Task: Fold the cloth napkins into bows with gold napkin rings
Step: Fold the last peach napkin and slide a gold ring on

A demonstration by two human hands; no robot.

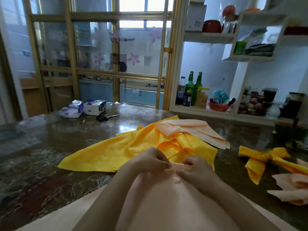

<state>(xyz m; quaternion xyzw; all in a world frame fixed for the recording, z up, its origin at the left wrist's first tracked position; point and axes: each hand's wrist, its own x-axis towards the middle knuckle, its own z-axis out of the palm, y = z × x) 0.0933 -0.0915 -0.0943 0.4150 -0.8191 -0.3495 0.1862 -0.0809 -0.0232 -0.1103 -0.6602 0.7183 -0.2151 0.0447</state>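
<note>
I see my left hand and right hand side by side at 6 o'clock, fingers curled, both pinching the peach napkin. A yellow napkin lies just beyond them. A yellow bow sits at 3 o'clock.

Polished, v. glossy dark stone-look tabletop, reflects window light, faint floral pattern. The large yellow cloth napkin is woven fabric w/ satin sheen, creased. Nearest the camera, the pale peach cloth napkin is smooth, more matt. The folded peach cloth at back has the same matt look. Crinkled shiny plastic wrap on white tissue packs. Plastic grips and metal blades on black-handled scissors. Glossy glass: two green bottles. Semi-gloss, ribbed gold door frame.
</note>
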